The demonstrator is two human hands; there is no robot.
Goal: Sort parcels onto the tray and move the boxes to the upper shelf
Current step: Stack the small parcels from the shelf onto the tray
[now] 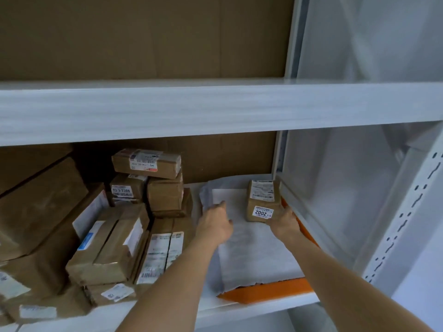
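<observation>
Our right hand [284, 224] grips the small brown cardboard box [262, 200] standing on the white soft parcels [251, 250] in the orange tray [266, 291]. Our left hand [215, 224] rests loose-fingered on those parcels, beside stacked brown boxes [143, 188].

Your right hand [284, 224] grips the small "2002" box [262, 201] at the far right of the orange tray [268, 292], left hand [215, 226] flat on the white mailers [251, 250]; brown boxes [107, 224] piled left.
</observation>
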